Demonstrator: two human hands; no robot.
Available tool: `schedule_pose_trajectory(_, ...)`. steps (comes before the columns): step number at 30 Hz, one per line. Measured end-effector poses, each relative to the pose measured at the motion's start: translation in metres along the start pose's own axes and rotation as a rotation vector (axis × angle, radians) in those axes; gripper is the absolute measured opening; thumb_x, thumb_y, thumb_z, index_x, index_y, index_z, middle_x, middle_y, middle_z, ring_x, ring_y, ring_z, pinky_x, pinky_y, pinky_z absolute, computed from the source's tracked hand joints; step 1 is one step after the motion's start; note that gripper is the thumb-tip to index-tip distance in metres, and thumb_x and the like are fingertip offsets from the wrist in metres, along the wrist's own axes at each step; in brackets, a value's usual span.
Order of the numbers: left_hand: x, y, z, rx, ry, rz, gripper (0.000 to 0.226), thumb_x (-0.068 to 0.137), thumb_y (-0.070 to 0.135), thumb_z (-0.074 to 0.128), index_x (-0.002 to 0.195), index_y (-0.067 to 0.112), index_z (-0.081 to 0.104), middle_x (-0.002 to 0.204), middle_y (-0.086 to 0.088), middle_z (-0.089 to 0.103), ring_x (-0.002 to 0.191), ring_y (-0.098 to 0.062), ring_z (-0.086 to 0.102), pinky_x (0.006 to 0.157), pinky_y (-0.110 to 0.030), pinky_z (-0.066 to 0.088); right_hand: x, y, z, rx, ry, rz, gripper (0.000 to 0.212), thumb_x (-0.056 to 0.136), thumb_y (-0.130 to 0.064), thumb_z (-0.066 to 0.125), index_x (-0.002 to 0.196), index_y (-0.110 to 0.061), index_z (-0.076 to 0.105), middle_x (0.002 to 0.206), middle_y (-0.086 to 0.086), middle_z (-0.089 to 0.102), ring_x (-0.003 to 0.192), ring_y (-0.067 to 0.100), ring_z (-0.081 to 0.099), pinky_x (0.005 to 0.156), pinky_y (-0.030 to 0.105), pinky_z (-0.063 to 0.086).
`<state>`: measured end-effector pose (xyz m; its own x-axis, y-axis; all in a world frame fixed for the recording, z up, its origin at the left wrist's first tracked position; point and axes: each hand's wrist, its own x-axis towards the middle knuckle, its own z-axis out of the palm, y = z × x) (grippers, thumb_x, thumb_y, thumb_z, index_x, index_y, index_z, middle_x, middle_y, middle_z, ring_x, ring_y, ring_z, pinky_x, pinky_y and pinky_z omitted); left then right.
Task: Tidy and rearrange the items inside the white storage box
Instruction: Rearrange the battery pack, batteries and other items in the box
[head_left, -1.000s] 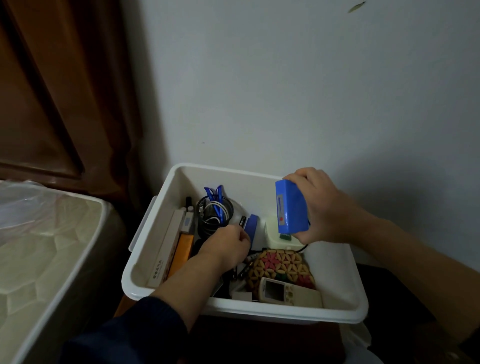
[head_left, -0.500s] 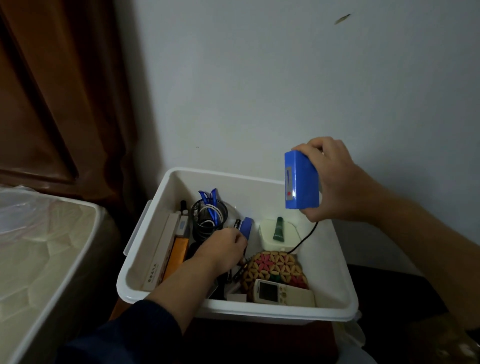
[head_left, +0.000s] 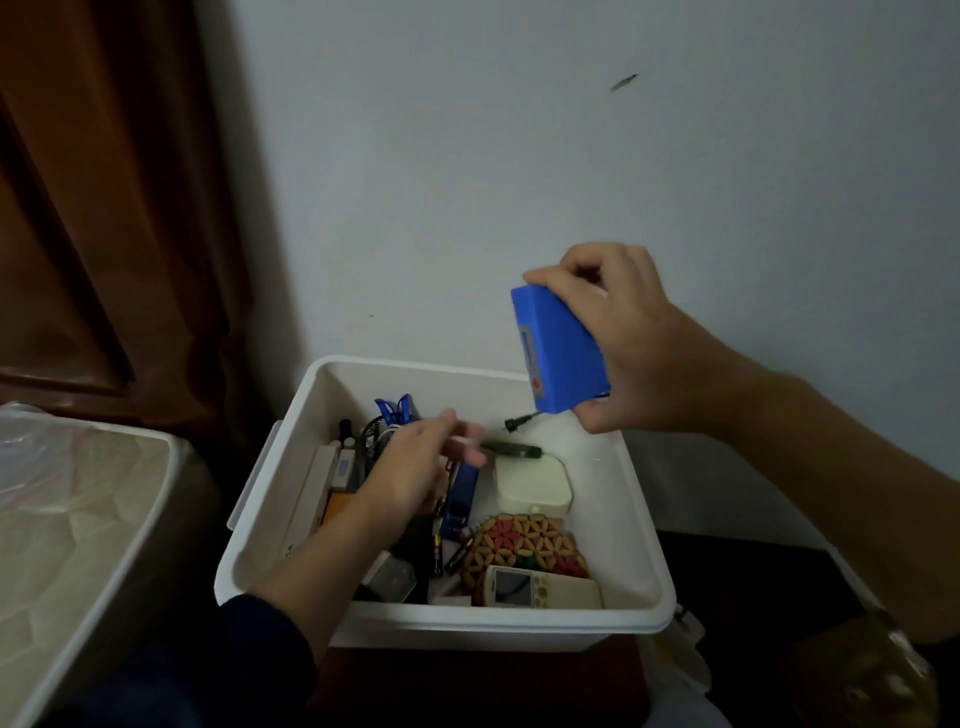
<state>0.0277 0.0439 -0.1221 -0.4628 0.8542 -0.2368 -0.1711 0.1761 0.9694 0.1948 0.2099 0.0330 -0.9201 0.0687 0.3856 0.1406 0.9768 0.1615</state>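
The white storage box (head_left: 493, 626) stands below me against the wall. My right hand (head_left: 641, 343) holds a blue battery pack (head_left: 561, 353) above the box's far right corner, its black cable plug (head_left: 519, 420) dangling. My left hand (head_left: 415, 467), blurred, hovers over the middle of the box with its fingers closed on the end of a dark green tube (head_left: 514, 449), which lies level above a cream case (head_left: 532, 486). Inside also lie a woven flower-pattern pouch (head_left: 519, 545), a white remote (head_left: 540, 592), a blue clip-like item (head_left: 462, 493) and a mesh cup (head_left: 374, 431) with blue handles.
Flat boxes (head_left: 311, 499) stand on edge along the storage box's left wall. A plastic-wrapped mattress (head_left: 78, 519) lies close on the left. Behind it hangs brown wood or curtain (head_left: 104, 208). The pale wall (head_left: 519, 182) sits right behind the box.
My right hand kept the blue pack raised and tilted it, freeing its cable end. My left hand rose out of the clutter and the green tube went from upright to level.
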Motion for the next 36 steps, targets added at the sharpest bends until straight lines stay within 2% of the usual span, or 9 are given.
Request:
schedule_pose_trajectory(4,-0.018,0.036,-0.008,-0.092,-0.139,0.202,0.049,0.095,0.059,0.061,0.129,0.025,0.068,0.115,-0.004,0.077,0.051,-0.015,0.032,0.045,-0.025,0.023,-0.006,-0.021,0.014,0.012,-0.084,-0.124,0.094,0.069,-0.036,0.075,0.154,-0.018,0.04,0.141,0.006,0.038,0.129,0.029,0.036,0.105,0.032,0.041)
schedule_pose_trajectory(7,-0.03,0.052,0.002,-0.072,-0.186,0.274,0.035,0.097,0.039,0.071,0.115,0.009,0.067,0.078,-0.004,0.065,0.05,-0.013,0.034,0.047,-0.028,0.02,-0.01,-0.039,0.025,0.075,-0.128,-0.181,0.09,0.07,-0.029,0.072,0.153,-0.024,0.04,0.144,0.002,0.037,0.128,0.029,0.037,0.1,0.026,0.041)
schedule_pose_trajectory(10,-0.039,0.053,0.015,-0.061,-0.089,0.303,0.012,0.1,0.018,0.07,0.099,0.007,0.065,0.057,0.013,0.06,0.042,0.001,0.051,0.042,-0.01,0.037,-0.013,-0.053,0.036,0.191,-0.153,-0.187,0.091,0.072,-0.023,0.066,0.157,-0.026,0.034,0.149,0.001,0.034,0.131,0.025,0.037,0.09,0.02,0.042)
schedule_pose_trajectory(13,-0.041,0.044,0.019,-0.156,0.035,0.213,0.022,0.098,0.03,0.072,0.091,0.013,0.061,0.056,0.008,0.05,0.038,-0.005,0.039,0.038,-0.017,0.032,-0.023,-0.057,0.047,0.356,-0.167,-0.048,0.105,0.076,-0.009,0.072,0.165,-0.024,0.02,0.161,-0.002,0.02,0.138,0.019,0.042,0.09,0.02,0.051)
schedule_pose_trajectory(16,-0.038,0.034,0.022,-0.337,0.135,0.092,0.028,0.097,0.037,0.073,0.084,0.017,0.059,0.052,0.005,0.037,0.039,-0.009,0.024,0.036,-0.022,0.023,-0.032,-0.055,0.052,0.588,-0.242,0.222,0.123,0.078,-0.032,0.084,0.167,-0.027,-0.001,0.163,-0.011,0.018,0.134,0.008,0.046,0.102,0.026,0.05)
schedule_pose_trajectory(19,-0.035,0.028,0.025,-0.393,0.114,0.075,0.029,0.096,0.04,0.074,0.09,0.015,0.061,0.055,0.004,0.037,0.039,-0.009,0.024,0.036,-0.021,0.025,-0.03,-0.056,0.052,0.596,-0.248,0.376,0.108,0.079,-0.058,0.082,0.164,-0.033,0.022,0.147,-0.017,0.049,0.13,0.004,0.047,0.112,0.032,0.041)
schedule_pose_trajectory(22,-0.032,0.023,0.025,-0.368,0.061,0.074,0.035,0.094,0.046,0.074,0.104,0.013,0.063,0.062,0.001,0.041,0.041,-0.009,0.025,0.037,-0.022,0.025,-0.024,-0.054,0.045,0.511,-0.173,0.316,0.07,0.08,-0.051,0.081,0.144,-0.037,0.055,0.122,-0.016,0.063,0.112,0.008,0.057,0.101,0.039,0.05)
schedule_pose_trajectory(28,-0.034,0.005,0.042,-0.453,-0.023,-0.038,0.039,0.097,0.05,0.068,0.107,0.014,0.057,0.06,0.001,0.035,0.041,-0.009,0.024,0.036,-0.022,0.023,-0.029,-0.051,0.071,0.563,-0.364,0.251,0.083,0.073,-0.036,0.084,0.147,-0.034,0.046,0.123,-0.017,0.053,0.113,0.001,0.049,0.1,0.023,0.043)
schedule_pose_trajectory(36,-0.02,0.008,0.029,-0.121,0.035,-0.029,0.033,0.097,0.043,0.071,0.109,0.012,0.072,0.05,0.014,0.055,0.034,-0.001,0.043,0.035,-0.015,0.032,-0.046,-0.04,0.099,0.464,-0.152,0.213,0.084,0.083,-0.018,0.079,0.157,-0.029,0.042,0.156,-0.009,0.043,0.14,0.014,0.041,0.12,0.034,0.032)
